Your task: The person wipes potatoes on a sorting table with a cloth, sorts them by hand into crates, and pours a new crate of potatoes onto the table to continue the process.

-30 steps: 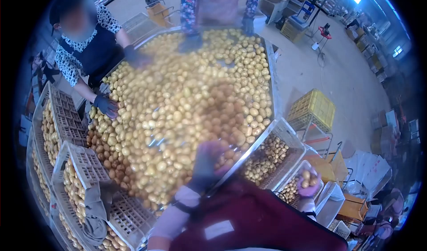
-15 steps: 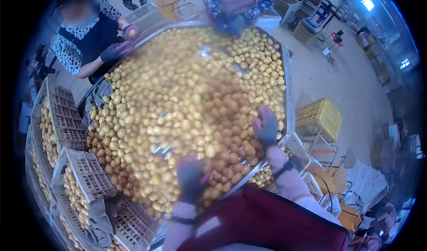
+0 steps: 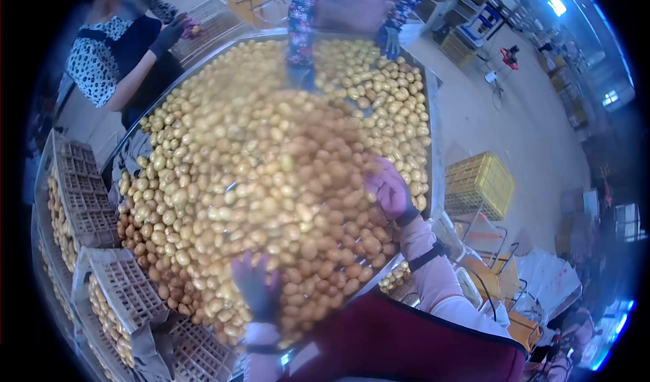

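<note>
A large heap of small, smooth, oval yellow-brown produce [image 3: 223, 206], much like small potatoes, covers a metal-edged table [image 3: 437, 138]. My left hand [image 3: 256, 288], in a grey glove with pinkish fingertips, rests over the near side of the heap. Its fingers are spread, and nothing shows in them. At the right side of the heap my right hand [image 3: 389, 191], gloved alike, lies on the produce with its fingers stretched out toward the middle. Some of those fingertips are blurred.
Across the table a co-worker's gloved hand [image 3: 301, 77] reaches into the heap. Another person [image 3: 112, 57] stands at the far left. Crates [image 3: 128, 287] holding the same produce are stacked at left. A yellow crate [image 3: 481, 182] stands at right.
My left hand has moved left and slightly nearer, its fingers spreading. My right hand has shifted a little left. The co-worker's hands opposite have moved apart, and the person at left has turned.
</note>
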{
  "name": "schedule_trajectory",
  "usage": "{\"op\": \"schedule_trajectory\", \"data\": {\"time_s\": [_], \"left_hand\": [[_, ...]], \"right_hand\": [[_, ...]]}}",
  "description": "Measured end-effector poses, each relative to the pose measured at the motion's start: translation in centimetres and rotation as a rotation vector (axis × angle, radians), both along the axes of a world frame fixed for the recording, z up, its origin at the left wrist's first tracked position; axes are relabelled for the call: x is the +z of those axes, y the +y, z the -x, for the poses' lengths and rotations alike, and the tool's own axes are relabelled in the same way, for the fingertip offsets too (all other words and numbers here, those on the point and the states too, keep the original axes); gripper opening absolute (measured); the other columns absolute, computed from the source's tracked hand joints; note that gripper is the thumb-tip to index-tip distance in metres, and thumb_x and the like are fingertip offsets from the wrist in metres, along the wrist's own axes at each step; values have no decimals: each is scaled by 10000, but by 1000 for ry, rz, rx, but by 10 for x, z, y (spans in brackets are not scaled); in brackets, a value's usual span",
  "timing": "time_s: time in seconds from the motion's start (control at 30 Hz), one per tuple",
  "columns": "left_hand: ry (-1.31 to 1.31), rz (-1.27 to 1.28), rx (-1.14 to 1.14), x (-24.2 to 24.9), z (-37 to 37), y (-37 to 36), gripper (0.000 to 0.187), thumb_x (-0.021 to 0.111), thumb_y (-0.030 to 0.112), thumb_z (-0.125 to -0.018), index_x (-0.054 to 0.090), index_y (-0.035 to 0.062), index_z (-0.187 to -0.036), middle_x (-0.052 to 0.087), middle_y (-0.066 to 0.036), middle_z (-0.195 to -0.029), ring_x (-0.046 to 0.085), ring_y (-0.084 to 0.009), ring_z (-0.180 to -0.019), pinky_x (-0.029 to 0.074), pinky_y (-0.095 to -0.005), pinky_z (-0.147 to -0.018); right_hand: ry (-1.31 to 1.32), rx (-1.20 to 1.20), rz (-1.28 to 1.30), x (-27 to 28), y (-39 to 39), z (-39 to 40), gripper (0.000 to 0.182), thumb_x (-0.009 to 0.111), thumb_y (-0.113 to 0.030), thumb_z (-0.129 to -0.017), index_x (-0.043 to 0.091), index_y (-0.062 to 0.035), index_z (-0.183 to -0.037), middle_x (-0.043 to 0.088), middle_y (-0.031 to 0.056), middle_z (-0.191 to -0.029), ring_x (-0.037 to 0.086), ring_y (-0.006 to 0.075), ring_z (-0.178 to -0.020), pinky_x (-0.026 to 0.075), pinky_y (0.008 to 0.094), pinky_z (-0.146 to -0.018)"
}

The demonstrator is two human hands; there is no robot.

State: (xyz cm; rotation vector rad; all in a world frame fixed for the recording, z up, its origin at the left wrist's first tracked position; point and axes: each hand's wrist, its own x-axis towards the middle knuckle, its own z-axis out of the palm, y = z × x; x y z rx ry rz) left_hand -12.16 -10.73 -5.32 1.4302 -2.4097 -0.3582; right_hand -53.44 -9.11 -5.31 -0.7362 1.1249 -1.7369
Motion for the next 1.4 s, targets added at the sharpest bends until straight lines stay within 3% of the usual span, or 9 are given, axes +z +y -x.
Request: {"op": "schedule_trajectory", "data": {"time_s": [0.13, 0.37, 0.5, 0.53, 0.63, 0.9, 1.03, 1.13, 1.4], "left_hand": [[7, 20, -17, -2, -1, 1, 534, 744, 255, -808, 614, 154, -1316, 443, -129, -1503, 289, -461, -1436, 242, -598, -1175], [57, 93, -3, -5, 0, 7, 520, 747, 243, -804, 630, 146, -1301, 454, -125, -1489, 296, -463, -1429, 245, -588, -1179], [51, 67, 8, -2, -3, 9, 530, 752, 234, -797, 630, 152, -1306, 462, -121, -1477, 303, -464, -1418, 257, -584, -1170], [56, 67, 4, 0, -3, 10, 534, 760, 231, -792, 632, 155, -1305, 459, -119, -1480, 302, -463, -1417, 256, -578, -1170], [36, 90, -5, -7, -4, 9, 534, 760, 242, -799, 629, 155, -1309, 456, -121, -1484, 298, -461, -1422, 246, -575, -1174], [59, 166, -46, -8, -1, 16, 665, 729, 403, -822, 546, 133, -1401, 404, -193, -1505, 284, -468, -1428, 193, -616, -1166], [172, 18, -317, 18, 46, 36, 721, 703, 427, -838, 482, 143, -1463, 358, -195, -1563, 269, -458, -1457, 130, -648, -1172], [155, -18, -458, 17, 79, 51, 690, 694, 423, -848, 495, 154, -1452, 388, -163, -1544, 274, -463, -1452, 159, -662, -1163], [-14, 157, -420, -28, 88, 35, 571, 705, 383, -825, 587, 159, -1337, 509, -139, -1419, 407, -451, -1348, 235, -679, -1137]], "right_hand": [[-765, -98, 160, -8, 30, 40, 316, 594, -314, -1003, 649, -38, -1145, 659, 102, -1168, 626, 236, -1092, 549, 359, -896], [1222, -273, -772, -60, 20, 39, 350, 658, -320, -954, 644, -42, -1166, 671, 74, -1015, 653, 166, -896, 537, 340, -750], [64, -21, -374, -27, 30, 15, 546, 671, -350, -947, 514, -118, -1415, 589, 61, -1300, 603, 188, -1088, 509, 344, -853], [187, 33, -130, -14, 39, 4, 593, 615, -222, -991, 388, -115, -1528, 561, 42, -1336, 576, 166, -1086, 502, 304, -836], [-389, 168, -65, 31, 66, -18, 614, 532, -62, -991, 319, -116, -1564, 459, 85, -1479, 506, 69, -806, 462, 240, -764], [-512, -209, -51, 39, 164, -18, 439, 546, -207, -1012, 496, -86, -1431, 614, 62, -1138, 543, 120, -782, 463, 231, -625], [-530, -636, -168, -13, 255, 9, 177, 545, -309, -1028, 577, -136, -1050, 508, -31, -835, 498, 79, -663, 368, 163, -492], [1102, -900, -1271, -102, 388, 45, 133, 572, -122, -932, 613, -20, -1008, 615, 71, -896, 588, 241, -720, 499, 387, -649], [1072, -1131, -594, -13, 238, -50, 233, 573, -158, -950, 622, 27, -1082, 647, 179, -977, 605, 315, -964, 480, 417, -896]]}}
